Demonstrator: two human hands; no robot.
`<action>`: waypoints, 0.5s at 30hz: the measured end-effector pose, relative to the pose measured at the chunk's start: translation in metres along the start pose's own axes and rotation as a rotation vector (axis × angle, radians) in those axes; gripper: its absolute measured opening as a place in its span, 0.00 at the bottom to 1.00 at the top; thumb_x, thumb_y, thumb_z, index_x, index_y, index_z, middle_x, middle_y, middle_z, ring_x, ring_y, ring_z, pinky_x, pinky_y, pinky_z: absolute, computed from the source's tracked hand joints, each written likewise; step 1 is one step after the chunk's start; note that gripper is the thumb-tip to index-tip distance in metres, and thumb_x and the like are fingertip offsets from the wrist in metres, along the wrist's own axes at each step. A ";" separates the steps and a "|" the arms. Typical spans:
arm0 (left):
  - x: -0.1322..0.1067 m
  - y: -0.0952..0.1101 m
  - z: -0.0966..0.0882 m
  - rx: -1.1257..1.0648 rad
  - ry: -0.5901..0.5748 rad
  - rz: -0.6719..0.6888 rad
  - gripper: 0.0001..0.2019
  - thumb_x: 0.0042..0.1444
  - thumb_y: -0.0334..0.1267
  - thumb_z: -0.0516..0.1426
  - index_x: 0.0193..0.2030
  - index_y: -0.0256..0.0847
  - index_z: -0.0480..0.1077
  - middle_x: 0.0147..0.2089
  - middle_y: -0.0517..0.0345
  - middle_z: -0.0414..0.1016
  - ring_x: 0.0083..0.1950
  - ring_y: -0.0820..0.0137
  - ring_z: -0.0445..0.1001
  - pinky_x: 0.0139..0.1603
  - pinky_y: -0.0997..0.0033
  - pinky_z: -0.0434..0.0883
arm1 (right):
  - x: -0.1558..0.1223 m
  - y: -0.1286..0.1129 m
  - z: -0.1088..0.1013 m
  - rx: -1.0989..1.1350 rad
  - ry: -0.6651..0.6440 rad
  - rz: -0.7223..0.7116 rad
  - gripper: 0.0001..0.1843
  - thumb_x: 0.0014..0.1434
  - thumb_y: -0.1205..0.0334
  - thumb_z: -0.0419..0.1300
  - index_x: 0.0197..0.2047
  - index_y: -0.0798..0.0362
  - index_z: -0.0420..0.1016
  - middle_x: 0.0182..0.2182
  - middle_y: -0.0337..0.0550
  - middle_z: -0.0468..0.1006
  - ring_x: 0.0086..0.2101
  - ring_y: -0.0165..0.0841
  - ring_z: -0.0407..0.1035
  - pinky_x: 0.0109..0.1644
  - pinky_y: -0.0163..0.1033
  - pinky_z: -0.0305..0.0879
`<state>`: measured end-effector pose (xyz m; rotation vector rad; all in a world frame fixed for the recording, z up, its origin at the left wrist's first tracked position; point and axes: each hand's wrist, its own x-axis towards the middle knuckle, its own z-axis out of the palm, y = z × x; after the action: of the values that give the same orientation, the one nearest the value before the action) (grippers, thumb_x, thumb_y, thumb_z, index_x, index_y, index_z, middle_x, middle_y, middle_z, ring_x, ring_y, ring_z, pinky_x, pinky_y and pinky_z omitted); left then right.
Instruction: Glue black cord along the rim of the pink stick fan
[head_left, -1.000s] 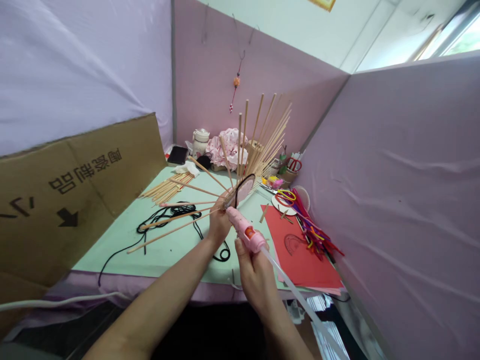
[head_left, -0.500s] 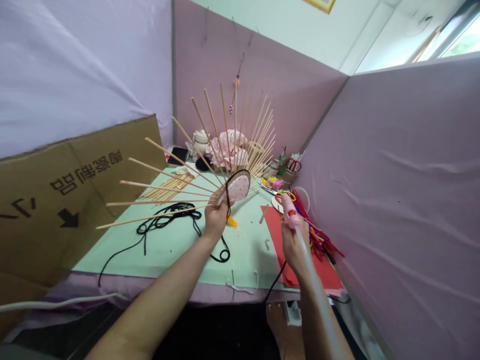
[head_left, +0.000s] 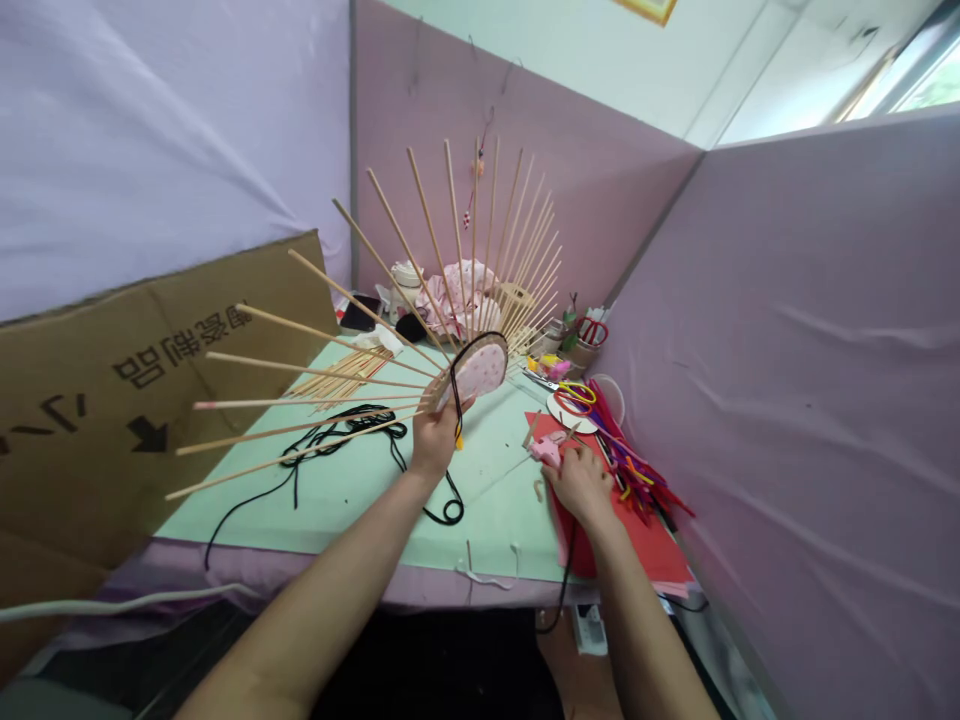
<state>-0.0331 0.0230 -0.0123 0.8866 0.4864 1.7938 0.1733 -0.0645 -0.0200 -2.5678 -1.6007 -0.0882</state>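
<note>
- The left hand (head_left: pixel 436 440) is gripping the stick fan (head_left: pixel 481 372), which is radiating leftward and beyond that hand.
- The pink glue gun (head_left: pixel 547 448) is lying just left of the touching right hand (head_left: pixel 583 482); whether it is gripping, I cannot tell.

Just right of the pink-spotted disc (head_left: pixel 480 372), a bare stretch of table (head_left: pixel 499 490) leaves a low way in from the near edge, between the two forearms. Left of and above the disc, wooden sticks (head_left: pixel 330 283) fan out and bar any pass; black cord (head_left: pixel 367 414) lies below them. Behind the disc, pink fabric (head_left: pixel 454 290) blocks the way. Farther right of it, the right hand (head_left: pixel 583 480), pink glue gun (head_left: pixel 547 449) and pipe cleaners (head_left: pixel 637 470) crowd the room.
</note>
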 end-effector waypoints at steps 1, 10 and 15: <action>0.000 -0.001 0.000 -0.006 -0.011 -0.002 0.18 0.49 0.47 0.64 0.46 0.44 0.74 0.52 0.54 0.76 0.52 0.61 0.76 0.49 0.59 0.78 | -0.003 -0.004 -0.009 0.054 0.052 -0.009 0.25 0.59 0.52 0.57 0.55 0.60 0.67 0.55 0.63 0.66 0.55 0.54 0.59 0.55 0.59 0.57; -0.004 0.002 0.001 0.015 -0.031 -0.107 0.22 0.50 0.49 0.62 0.50 0.43 0.72 0.52 0.51 0.77 0.51 0.60 0.77 0.51 0.61 0.76 | -0.053 -0.129 -0.051 1.410 0.006 -0.343 0.26 0.53 0.52 0.63 0.53 0.50 0.61 0.52 0.50 0.69 0.48 0.36 0.69 0.51 0.44 0.69; -0.004 0.003 -0.002 0.075 -0.017 -0.119 0.22 0.51 0.48 0.62 0.51 0.44 0.71 0.46 0.52 0.79 0.49 0.62 0.78 0.49 0.61 0.75 | -0.053 -0.148 -0.038 1.503 -0.131 -0.221 0.28 0.50 0.55 0.65 0.52 0.52 0.61 0.38 0.41 0.74 0.36 0.31 0.71 0.40 0.38 0.70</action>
<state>-0.0360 0.0180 -0.0127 0.9048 0.5862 1.6674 0.0174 -0.0515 0.0212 -1.2186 -1.1430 0.8936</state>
